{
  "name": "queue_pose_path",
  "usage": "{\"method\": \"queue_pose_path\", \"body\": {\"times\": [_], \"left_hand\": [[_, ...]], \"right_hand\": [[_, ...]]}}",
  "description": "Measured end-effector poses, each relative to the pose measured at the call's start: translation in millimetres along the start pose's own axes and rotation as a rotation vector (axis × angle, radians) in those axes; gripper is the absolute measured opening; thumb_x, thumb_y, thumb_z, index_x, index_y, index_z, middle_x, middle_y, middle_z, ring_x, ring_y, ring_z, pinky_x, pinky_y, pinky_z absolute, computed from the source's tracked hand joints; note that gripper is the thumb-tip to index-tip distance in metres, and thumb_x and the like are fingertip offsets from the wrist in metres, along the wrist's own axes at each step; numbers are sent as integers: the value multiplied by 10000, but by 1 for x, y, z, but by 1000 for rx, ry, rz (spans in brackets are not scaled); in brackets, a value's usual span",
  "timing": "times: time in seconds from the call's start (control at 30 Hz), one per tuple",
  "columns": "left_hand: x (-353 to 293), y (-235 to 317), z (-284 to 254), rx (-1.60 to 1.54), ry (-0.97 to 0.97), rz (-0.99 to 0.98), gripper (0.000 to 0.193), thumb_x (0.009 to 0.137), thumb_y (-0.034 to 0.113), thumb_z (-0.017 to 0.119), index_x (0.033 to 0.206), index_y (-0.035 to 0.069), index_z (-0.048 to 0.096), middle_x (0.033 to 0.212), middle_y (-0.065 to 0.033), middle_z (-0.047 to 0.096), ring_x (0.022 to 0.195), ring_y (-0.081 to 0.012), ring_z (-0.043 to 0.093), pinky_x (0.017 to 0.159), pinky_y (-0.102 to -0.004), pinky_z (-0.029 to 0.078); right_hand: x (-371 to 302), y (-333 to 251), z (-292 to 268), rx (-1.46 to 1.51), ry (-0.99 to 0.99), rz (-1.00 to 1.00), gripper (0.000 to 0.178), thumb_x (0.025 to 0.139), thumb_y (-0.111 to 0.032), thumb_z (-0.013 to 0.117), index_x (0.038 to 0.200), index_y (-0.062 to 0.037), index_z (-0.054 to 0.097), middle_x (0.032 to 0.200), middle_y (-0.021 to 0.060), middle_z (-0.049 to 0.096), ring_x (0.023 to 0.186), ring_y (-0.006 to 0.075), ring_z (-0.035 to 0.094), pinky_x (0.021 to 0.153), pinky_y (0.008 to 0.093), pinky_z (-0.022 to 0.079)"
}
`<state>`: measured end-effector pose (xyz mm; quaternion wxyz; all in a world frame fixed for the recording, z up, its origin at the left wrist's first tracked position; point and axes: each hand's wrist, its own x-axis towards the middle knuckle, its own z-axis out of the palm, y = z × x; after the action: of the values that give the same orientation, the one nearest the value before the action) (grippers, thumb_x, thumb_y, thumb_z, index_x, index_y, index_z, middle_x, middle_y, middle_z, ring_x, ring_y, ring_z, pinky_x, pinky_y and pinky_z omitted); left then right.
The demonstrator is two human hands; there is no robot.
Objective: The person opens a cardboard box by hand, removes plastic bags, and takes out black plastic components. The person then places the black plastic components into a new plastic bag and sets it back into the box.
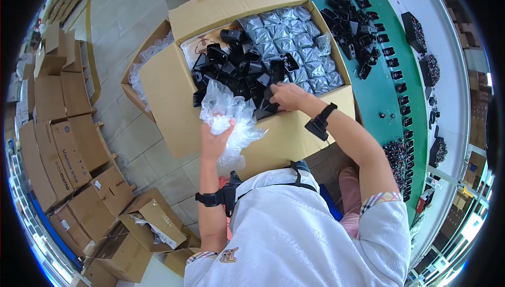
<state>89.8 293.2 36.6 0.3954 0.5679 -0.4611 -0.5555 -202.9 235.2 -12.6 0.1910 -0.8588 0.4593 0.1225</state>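
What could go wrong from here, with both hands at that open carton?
The clear plastic bags are bunched in the left grip, so one might slip free and drop.
The loose black parts lie heaped by the right grip, so they could shift or scrape each other.
One black piece lies against the bagged packs, so loose and bagged pieces might mix.

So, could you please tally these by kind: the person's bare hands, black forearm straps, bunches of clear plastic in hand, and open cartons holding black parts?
Bare hands: 2 (left hand, right hand)
Black forearm straps: 2 (left strap, right strap)
Bunch of clear plastic: 1
Open carton holding black parts: 1
Total: 6
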Motion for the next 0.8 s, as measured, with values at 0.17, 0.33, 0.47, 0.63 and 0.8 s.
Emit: {"method": "queue_pose_path", "body": {"times": [0.17,0.33,0.47,0.63,0.8], "left_hand": [[-6,8,2,-74,1,5,125,809,85,758,808,50,638,717,45,599,695,-50,537,632,-247,445],[-11,-8,-14,-25,-33,117,260,800,72,749,1032,44,636,848,18,624,759,-65,553,696,-252,464],[-2,32,12,191,-216,216,521,774,122,769,1261,74,589,903,-30,656,770,-82,567,735,-271,478],[10,10,25,358,-284,201,402,743,167,782,1112,58,665,808,-98,696,730,-174,652,693,-322,503],[1,-6,-5,-167,30,-53,274,823,105,745,1068,8,669,958,-51,671,819,-98,596,719,-273,483]], "right_hand": [[4,9,9,32,108,-256,164,770,-259,705,784,-97,686,941,63,553,912,237,599,721,382,531],[-15,-17,-34,616,577,104,142,841,-144,696,768,-36,639,783,75,545,681,229,573,620,323,467],[-32,-59,-38,1076,528,221,139,866,-134,705,858,-3,660,792,58,593,667,130,565,587,267,443],[-22,-97,-56,1221,523,84,123,896,-136,672,921,-16,680,822,15,615,709,74,559,615,234,444],[-13,-15,-27,667,591,432,226,822,-101,705,1048,-116,700,930,45,629,804,172,629,698,294,516]]}}
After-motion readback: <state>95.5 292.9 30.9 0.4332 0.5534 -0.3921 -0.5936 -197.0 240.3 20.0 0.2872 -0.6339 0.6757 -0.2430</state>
